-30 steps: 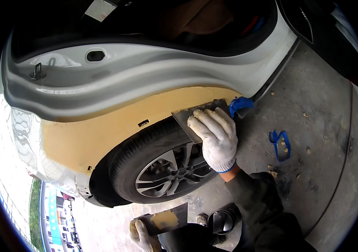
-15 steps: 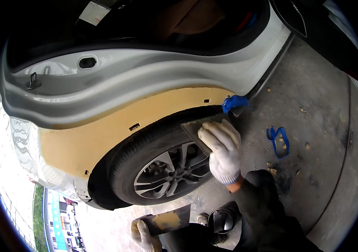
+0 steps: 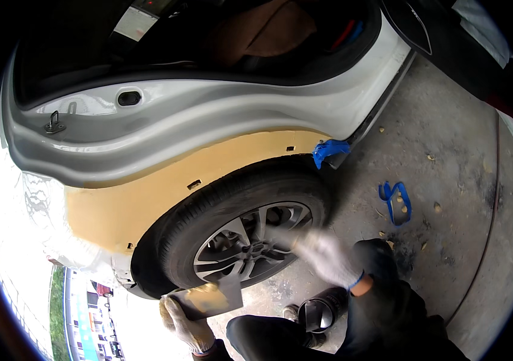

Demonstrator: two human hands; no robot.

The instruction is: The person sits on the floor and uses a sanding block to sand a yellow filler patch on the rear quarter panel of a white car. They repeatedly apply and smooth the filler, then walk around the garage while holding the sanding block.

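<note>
My left hand (image 3: 187, 325), in a white knitted glove, grips a flat grey putty plate (image 3: 233, 293) with a smear of yellow putty (image 3: 207, 298) on it. My right hand (image 3: 329, 259), gloved too, is smeared by motion in front of the wheel. From its fingers juts a blurred flat scraper (image 3: 277, 237), apart from the car body. Above the tyre (image 3: 178, 246), a wide band of yellow filler (image 3: 148, 198) coats the wheel arch of the white car, with a few small dark slots in it. Blue masking tape (image 3: 330, 151) covers the arch's right end.
The white door sill (image 3: 220, 99) runs above the arch. On the concrete floor (image 3: 449, 180) lie a loop of blue tape (image 3: 410, 204) and scattered putty crumbs. A dark bucket (image 3: 329, 310) stands by my legs. A thin hose or cable (image 3: 490, 234) crosses at right.
My right hand and the scraper have moved down, away from the arch's edge to the wheel's hub. My left hand has raised the putty plate and shifted it left.
</note>
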